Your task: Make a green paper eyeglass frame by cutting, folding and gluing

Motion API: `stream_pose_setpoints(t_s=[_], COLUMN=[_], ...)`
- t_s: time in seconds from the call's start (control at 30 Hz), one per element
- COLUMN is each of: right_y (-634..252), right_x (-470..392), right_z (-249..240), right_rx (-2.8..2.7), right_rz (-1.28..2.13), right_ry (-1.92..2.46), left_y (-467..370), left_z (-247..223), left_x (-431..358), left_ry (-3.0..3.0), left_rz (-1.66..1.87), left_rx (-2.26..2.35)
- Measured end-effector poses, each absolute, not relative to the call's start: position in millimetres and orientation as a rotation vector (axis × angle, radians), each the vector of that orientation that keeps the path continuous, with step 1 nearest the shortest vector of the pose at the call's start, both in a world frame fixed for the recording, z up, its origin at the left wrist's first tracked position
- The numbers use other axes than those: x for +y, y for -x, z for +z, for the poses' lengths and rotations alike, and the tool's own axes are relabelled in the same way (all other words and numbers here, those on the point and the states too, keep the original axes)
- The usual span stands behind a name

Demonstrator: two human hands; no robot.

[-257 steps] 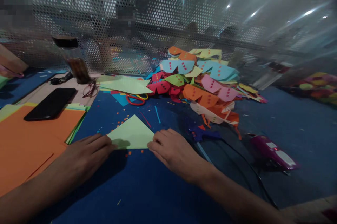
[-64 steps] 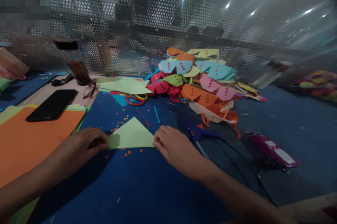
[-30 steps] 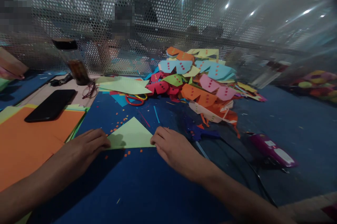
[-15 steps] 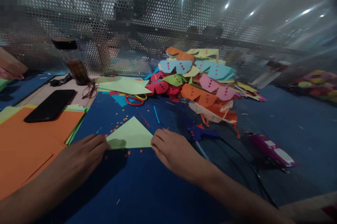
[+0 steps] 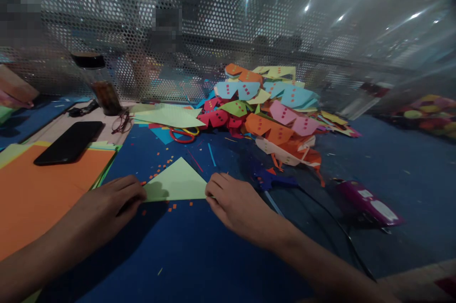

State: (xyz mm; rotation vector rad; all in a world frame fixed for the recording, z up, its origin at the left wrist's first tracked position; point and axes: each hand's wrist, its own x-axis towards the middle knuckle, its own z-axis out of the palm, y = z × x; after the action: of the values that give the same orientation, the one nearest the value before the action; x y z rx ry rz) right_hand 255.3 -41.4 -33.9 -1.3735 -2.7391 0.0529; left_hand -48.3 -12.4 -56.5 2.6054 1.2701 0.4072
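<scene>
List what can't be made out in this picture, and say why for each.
All in the head view:
Green paper's left tip: hidden by the left hand.
Its right tip: hidden by the right hand.
What the red loop joins: apparently covered by the pale green sheets.
Print on the purple device: too small and blurred.
Lower pieces of the colored paper pile: hidden by those on top.
</scene>
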Motion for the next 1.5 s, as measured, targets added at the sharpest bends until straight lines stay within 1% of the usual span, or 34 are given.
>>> stream_pose_setpoints(t_s=[0.23, 0.33, 0.57, 0.83, 1.13, 1.5], right_y=[-254.3, -253.9, -254.3, -254.4, -253.8, -252.8], right_x=[-40.3, -40.3, -40.9, -41.2, -40.4, -41.8], right_z=[-33.6, -34.0, -34.0, -34.7, -34.8, -34.8], right_rx=[-2.706, -2.721, -2.784, -2.760, -2.775, -2.780], right_rz=[0.103, 0.093, 0.109, 0.171, 0.199, 0.205], right_ry=[1.401, 1.386, 1.328, 1.309, 1.264, 1.244], left_y=[46.6, 48.3, 47.8, 43.9, 46.7, 43.9], left_z=[-59.9, -65.1, -70.6, -63.0, -75.9, -76.2], left_x=[-10.4, -10.3, -13.6, -14.7, -14.5, -14.9], left_ry=[-2.550, -2.675, -3.004, -2.941, -2.942, -2.940], left_rz=[0.406, 0.437, 0.454, 0.472, 0.378, 0.423], left_rx=[1.313, 1.268, 1.008, 0.933, 0.965, 0.915])
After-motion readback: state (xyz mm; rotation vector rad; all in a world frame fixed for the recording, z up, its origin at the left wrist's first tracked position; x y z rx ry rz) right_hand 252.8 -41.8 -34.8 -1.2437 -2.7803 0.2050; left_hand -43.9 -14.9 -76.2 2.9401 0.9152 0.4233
